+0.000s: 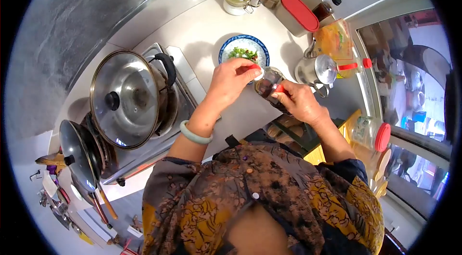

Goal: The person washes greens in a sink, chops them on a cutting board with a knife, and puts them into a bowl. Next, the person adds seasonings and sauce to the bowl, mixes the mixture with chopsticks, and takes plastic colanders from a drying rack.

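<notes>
My left hand [225,82], with a pale green bangle [195,134] on its wrist, pinches a red cap [255,68] at the mouth of a glass bottle [268,82] with dark contents. Whether the cap is on or off the mouth, I cannot tell. My right hand [303,103] is closed round the bottle's body, which tilts over the counter. A red patch shows by the right thumb. Just beyond the hands sits a blue-rimmed plate [223,53] with chopped green pieces [244,53], partly hidden by my left hand.
To the left, a glass-lidded pot [127,98] stands on the stove beside a lidded pan [79,154]. A metal pot [315,70] is close on the right. Behind stand a red-lidded container [297,14], a white jar [237,0] and several bottles. A window [409,72] lies at right.
</notes>
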